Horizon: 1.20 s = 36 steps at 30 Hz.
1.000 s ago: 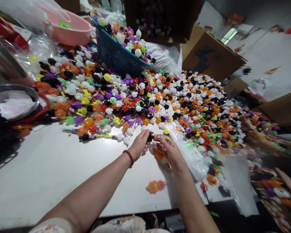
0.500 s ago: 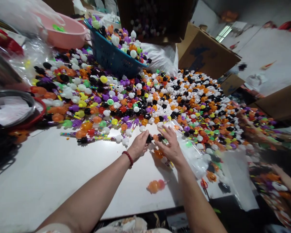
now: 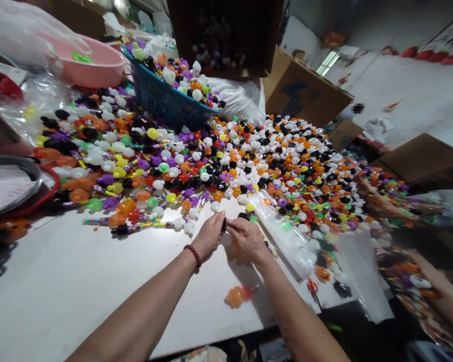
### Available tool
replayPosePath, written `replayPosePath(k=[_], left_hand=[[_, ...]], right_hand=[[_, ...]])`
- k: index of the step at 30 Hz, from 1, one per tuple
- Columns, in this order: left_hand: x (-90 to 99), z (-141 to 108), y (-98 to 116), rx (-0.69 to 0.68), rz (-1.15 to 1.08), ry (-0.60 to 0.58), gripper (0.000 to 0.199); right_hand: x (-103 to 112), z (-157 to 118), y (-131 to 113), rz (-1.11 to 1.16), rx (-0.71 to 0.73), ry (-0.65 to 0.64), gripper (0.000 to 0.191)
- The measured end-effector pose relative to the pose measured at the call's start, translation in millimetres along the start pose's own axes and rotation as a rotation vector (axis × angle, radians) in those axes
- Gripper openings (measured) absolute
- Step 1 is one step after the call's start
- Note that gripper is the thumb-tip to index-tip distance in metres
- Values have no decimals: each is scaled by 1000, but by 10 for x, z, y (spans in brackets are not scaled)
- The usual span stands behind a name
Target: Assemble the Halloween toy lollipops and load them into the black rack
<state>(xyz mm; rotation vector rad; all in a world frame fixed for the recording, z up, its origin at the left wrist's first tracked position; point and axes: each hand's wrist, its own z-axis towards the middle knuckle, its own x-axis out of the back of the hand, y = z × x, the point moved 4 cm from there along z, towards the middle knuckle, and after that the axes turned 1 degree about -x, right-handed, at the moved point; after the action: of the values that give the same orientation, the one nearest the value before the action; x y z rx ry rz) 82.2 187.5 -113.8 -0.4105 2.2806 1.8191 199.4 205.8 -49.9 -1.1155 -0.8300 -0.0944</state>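
Observation:
My left hand (image 3: 210, 235), with a dark red bead bracelet at the wrist, is closed around a small black plastic piece (image 3: 224, 224). Only part of that piece shows between the fingers. My right hand (image 3: 248, 239) meets it from the other side, fingertips pinched together beside the black piece; what they grip is hidden. Under and beside the right hand lie a few small coloured pieces, partly covered. An orange figure (image 3: 234, 297) with a red part rests nearer to me on the white table (image 3: 79, 286). Left of my hands lie patterned sticks with plastic figure tops (image 3: 143, 227).
A wide heap of coloured figures (image 3: 196, 166) covers the far table. Behind it stand a blue basket (image 3: 162, 103), a pink basin (image 3: 94, 68) and cardboard boxes (image 3: 305, 90). Clear plastic bags (image 3: 287, 241) and red-handled scissors (image 3: 312, 286) lie right. Another person's arm (image 3: 438, 281) is far right.
My right hand has gone from spread fingers to a pinch against the left hand at the black piece. The whole view has shifted slightly.

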Motion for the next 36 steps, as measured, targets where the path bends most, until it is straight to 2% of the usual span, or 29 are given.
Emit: replayPosePath(k=[3,6,8,11,15,21,27,29,32,34,36], left_hand=[[16,8,75,-150,152,8,45],[3,-14,175,-377,445,47,42],[-53,-37,199,-494,648,-14,42],[-101,-50,193,-586,773,-79,42],[-24,1,181,-490,690,56,43],[-1,16,215,-430,621,93,40],[63,57,147,-335,392,152,29],[80,63,134,-326,261,159,34],[80,43,158,-341,66,139,47],[71,26,182,-349,12,132,45],[65,20,193,-340,10,140,43]], right_hand=[[165,2,138,-12,-84,10,24],[480,73,354,-176,-196,160,28],[630,173,495,-376,-252,216,29],[675,359,685,-584,-316,183,20],[604,516,837,-560,-357,206,11],[550,691,868,-437,-364,329,25],[428,941,772,-371,-353,222,22],[352,899,659,-348,-344,220,23],[139,689,416,-126,-281,190,34],[-26,498,224,30,-186,131,36],[-119,312,62,71,-121,98,42]])
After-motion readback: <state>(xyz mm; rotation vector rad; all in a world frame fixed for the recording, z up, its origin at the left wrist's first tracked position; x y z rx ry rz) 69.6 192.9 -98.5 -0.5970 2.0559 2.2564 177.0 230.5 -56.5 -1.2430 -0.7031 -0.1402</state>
